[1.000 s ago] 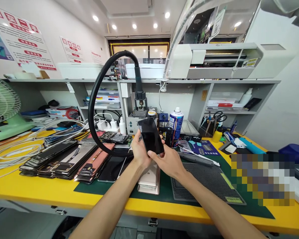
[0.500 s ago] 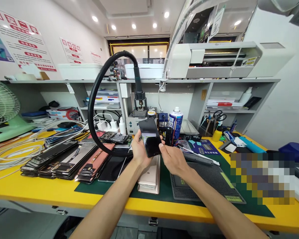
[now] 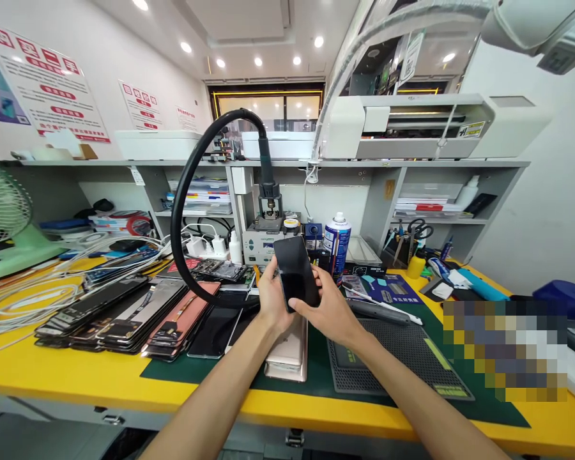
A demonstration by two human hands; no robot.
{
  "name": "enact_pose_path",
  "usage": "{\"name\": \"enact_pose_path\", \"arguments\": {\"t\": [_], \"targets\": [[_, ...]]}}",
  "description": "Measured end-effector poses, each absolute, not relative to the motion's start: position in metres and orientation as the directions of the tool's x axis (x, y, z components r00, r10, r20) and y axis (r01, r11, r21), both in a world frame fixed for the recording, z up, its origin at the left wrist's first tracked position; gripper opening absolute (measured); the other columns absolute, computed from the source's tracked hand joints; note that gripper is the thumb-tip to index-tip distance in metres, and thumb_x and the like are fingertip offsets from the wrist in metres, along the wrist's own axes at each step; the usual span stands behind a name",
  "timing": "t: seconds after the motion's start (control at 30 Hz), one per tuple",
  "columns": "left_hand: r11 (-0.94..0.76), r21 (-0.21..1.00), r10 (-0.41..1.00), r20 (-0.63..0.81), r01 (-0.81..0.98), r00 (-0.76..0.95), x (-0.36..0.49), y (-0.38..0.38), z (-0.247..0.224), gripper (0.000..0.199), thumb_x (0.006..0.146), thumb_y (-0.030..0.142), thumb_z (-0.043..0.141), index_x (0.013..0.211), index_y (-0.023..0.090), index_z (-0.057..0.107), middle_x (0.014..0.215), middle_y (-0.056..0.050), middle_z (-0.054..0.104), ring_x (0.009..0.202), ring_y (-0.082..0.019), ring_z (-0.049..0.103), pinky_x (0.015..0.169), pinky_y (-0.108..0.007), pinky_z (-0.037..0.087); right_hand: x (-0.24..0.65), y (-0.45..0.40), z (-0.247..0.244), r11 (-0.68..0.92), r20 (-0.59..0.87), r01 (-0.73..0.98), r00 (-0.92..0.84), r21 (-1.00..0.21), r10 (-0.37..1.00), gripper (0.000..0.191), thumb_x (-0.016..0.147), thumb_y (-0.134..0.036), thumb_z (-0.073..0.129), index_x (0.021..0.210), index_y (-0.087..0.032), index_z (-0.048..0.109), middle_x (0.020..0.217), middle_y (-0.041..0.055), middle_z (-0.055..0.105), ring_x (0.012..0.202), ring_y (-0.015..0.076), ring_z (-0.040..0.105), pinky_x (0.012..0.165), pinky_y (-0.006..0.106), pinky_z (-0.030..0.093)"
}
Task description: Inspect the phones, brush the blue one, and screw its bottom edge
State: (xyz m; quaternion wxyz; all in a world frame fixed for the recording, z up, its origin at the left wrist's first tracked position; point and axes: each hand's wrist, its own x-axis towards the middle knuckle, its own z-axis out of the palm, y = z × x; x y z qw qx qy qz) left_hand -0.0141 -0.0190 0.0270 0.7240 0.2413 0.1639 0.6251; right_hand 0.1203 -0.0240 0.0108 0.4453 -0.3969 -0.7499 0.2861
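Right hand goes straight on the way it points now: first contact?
The dark phone: the right hand is touching its lower part. Beyond that, the left hand seems next in line, though depth is hard to judge.

Held above the table [image 3: 96, 370] in left hand [image 3: 272, 300] and right hand [image 3: 333, 305]: slim black phone [image 3: 296, 271], dark screen facing up, tilted, with top end leaning left.

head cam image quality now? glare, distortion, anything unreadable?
Head view: ceiling lights burn out white; held phone dark, no strong glare. Head view: wide-angle stretch toward the edges. Head view: pixelated patch hides part of the bench, lower right.
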Motion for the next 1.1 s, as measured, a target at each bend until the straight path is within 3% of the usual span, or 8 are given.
{"name": "enact_pose_path", "arguments": {"t": [0.17, 0.37, 0.5, 0.57, 0.8, 1.0, 1.1], "targets": [[0.148, 0.549, 0.978, 0.045, -0.822, 0.206, -0.01, -0.025, 0.031, 0.054, 0.095, 0.054, 0.044, 0.098, 0.01, 0.074, 0.09, -0.015, 0.075, 0.089, -0.03, 0.071, 0.088, -0.044, 0.056, 0.117, -0.023, 0.004, 0.487, 0.422, 0.356, -0.249, -0.798, 0.872, 0.07, 0.078, -0.042, 0.075, 0.138, -0.022, 0.045, 0.129, 0.0113, 0.057, 0.114, 0.0253, 0.057, 0.094, 0.039, 0.05], [0.198, 0.565, 0.959, 0.059, -0.801, 0.279, -0.01, -0.028, 0.029, 0.054, 0.095, 0.055, 0.045, 0.109, 0.01, 0.073, 0.099, -0.015, 0.074, 0.095, -0.03, 0.07, 0.091, -0.043, 0.055, 0.117, -0.022, 0.0, 0.508, 0.491, 0.423, -0.159, -0.75, 0.857, 0.054, 0.082, -0.052, 0.07, 0.122, -0.021, 0.054, 0.112, 0.0094, 0.061, 0.098, 0.0236, 0.058, 0.08, 0.033, 0.05], [0.206, 0.533, 0.95, 0.093, -0.821, 0.298, -0.009, -0.025, 0.026, 0.054, 0.096, 0.054, 0.043, 0.106, 0.01, 0.073, 0.097, -0.015, 0.074, 0.097, -0.03, 0.07, 0.092, -0.042, 0.054, 0.118, -0.02, 0.005, 0.531, 0.529, 0.448, -0.142, -0.72, 0.837, 0.035, 0.09, -0.054, 0.059, 0.097, -0.02, 0.059, 0.086, 0.0022, 0.056, 0.077, 0.0174, 0.052, 0.068, 0.027, 0.045], [0.211, 0.529, 0.948, 0.095, -0.822, 0.304, -0.008, -0.024, 0.025, 0.056, 0.096, 0.055, 0.042, 0.106, 0.009, 0.073, 0.097, -0.016, 0.074, 0.096, -0.031, 0.07, 0.091, -0.043, 0.055, 0.119, -0.02, 0.008, 0.538, 0.533, 0.434, -0.144, -0.723, 0.834, 0.035, 0.093, -0.054, 0.054, 0.087, -0.02, 0.058, 0.079, 0.0006, 0.051, 0.071, 0.0158, 0.047, 0.063, 0.026, 0.041], [0.216, 0.529, 0.951, 0.077, -0.82, 0.301, -0.011, -0.024, 0.029, 0.058, 0.096, 0.055, 0.038, 0.101, 0.01, 0.073, 0.098, -0.016, 0.074, 0.096, -0.032, 0.07, 0.089, -0.044, 0.054, 0.121, -0.019, 0.012, 0.554, 0.528, 0.381, -0.182, -0.74, 0.83, 0.035, 0.098, -0.051, 0.047, 0.085, -0.02, 0.058, 0.079, 0.0004, 0.05, 0.068, 0.015, 0.047, 0.06, 0.026, 0.037], [0.18, 0.525, 0.973, 0.031, -0.832, 0.229, -0.011, -0.02, 0.025, 0.046, 0.093, 0.051, 0.049, 0.096, 0.012, 0.073, 0.094, -0.012, 0.075, 0.093, -0.03, 0.071, 0.089, -0.041, 0.055, 0.128, -0.015, 0.015, 0.551, 0.527, 0.433, -0.186, -0.714, 0.829, 0.045, 0.103, -0.049, 0.034, 0.073, -0.02, 0.053, 0.074, 0.0012, 0.056, 0.071, 0.0173, 0.053, 0.063, 0.028, 0.038], [0.169, 0.525, 0.975, 0.036, -0.834, 0.221, -0.01, -0.019, 0.024, 0.045, 0.093, 0.05, 0.05, 0.097, 0.012, 0.074, 0.095, -0.012, 0.075, 0.093, -0.03, 0.071, 0.089, -0.041, 0.055, 0.129, -0.017, 0.017, 0.53, 0.489, 0.424, -0.211, -0.734, 0.846, 0.041, 0.101, -0.049, 0.038, 0.084, -0.02, 0.06, 0.082, 0.003, 0.062, 0.077, 0.0186, 0.057, 0.068, 0.029, 0.042]]}}
